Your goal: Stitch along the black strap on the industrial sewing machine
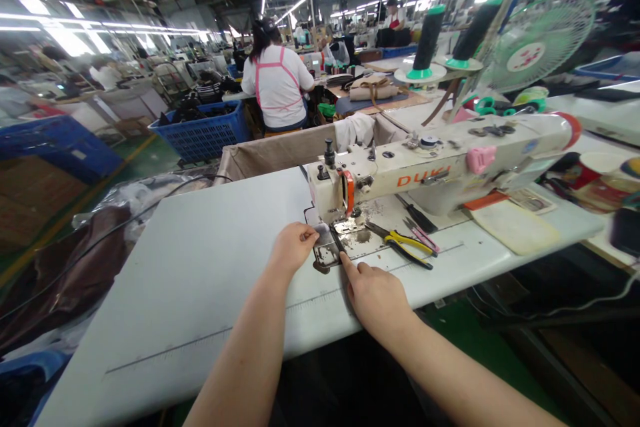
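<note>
Smooth white tabletop [225, 240], metal sewing machine [390, 170], left fingers [306, 236] pinched together, right fingers [367, 269] apart, forefinger [349, 267] on slender dark strip [337, 240]

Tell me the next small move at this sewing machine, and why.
Probably ease the dark strip toward the needle area with the right hand: its extended index finger is at the strip's near end, the far end points into the sewing machine, and the left hand is close beside.
</note>
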A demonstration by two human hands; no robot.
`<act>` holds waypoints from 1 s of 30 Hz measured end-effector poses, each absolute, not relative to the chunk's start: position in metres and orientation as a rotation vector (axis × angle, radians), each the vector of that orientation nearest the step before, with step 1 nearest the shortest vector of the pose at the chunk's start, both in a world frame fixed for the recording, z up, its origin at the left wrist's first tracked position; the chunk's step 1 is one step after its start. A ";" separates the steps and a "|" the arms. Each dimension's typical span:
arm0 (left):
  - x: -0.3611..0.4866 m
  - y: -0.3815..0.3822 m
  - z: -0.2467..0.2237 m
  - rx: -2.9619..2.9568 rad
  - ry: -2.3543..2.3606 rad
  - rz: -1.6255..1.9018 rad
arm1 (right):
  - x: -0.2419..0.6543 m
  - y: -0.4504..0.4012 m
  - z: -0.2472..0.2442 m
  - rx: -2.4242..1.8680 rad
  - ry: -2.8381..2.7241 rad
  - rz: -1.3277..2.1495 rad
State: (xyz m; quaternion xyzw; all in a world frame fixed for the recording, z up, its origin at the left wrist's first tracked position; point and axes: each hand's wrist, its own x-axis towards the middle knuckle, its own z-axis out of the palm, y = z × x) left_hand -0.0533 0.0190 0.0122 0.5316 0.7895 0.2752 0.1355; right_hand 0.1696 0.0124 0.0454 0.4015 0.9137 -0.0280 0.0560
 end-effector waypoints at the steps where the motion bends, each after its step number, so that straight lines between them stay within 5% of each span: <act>1: -0.053 0.019 0.012 1.536 2.288 0.796 | 0.170 0.012 0.045 1.221 2.779 -0.086; 30: -0.057 0.096 0.024 1.388 2.337 0.592 | 0.173 0.008 0.037 1.187 2.811 0.086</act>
